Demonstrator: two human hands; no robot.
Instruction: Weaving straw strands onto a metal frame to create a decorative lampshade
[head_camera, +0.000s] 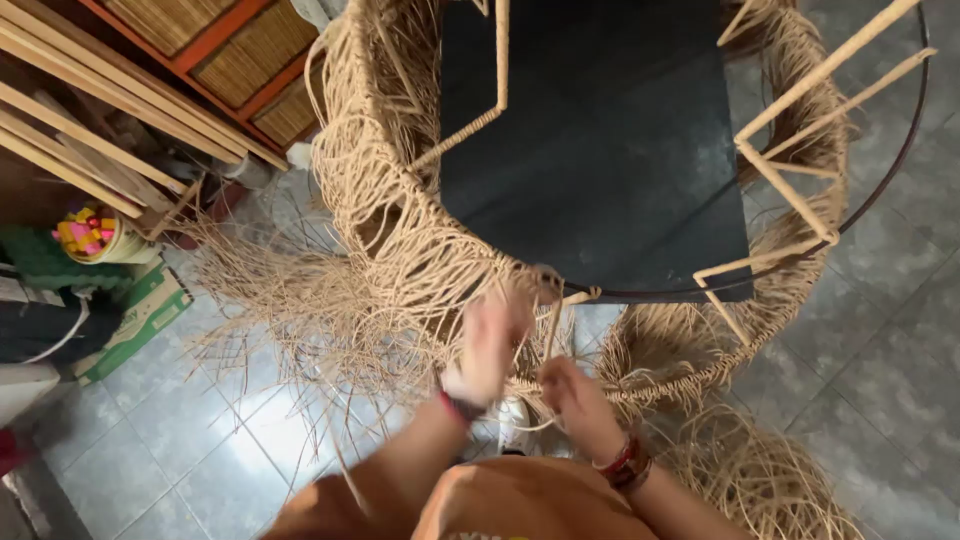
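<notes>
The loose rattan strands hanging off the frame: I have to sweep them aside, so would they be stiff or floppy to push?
Probably floppy: the rattan strands droop and splay across the floor. Likely light, since thin single strands curl freely. They may tangle, as they cross thickly near the left hand.

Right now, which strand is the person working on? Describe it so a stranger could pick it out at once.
Start at the big round rattan-wrapped chair frame around the black cushion. At its near rim, above the blurred left hand and the right hand, one pale rattan strand rises between them to the rim. Unlike the loose fringe splaying sideways, it runs straight and taut.
</notes>
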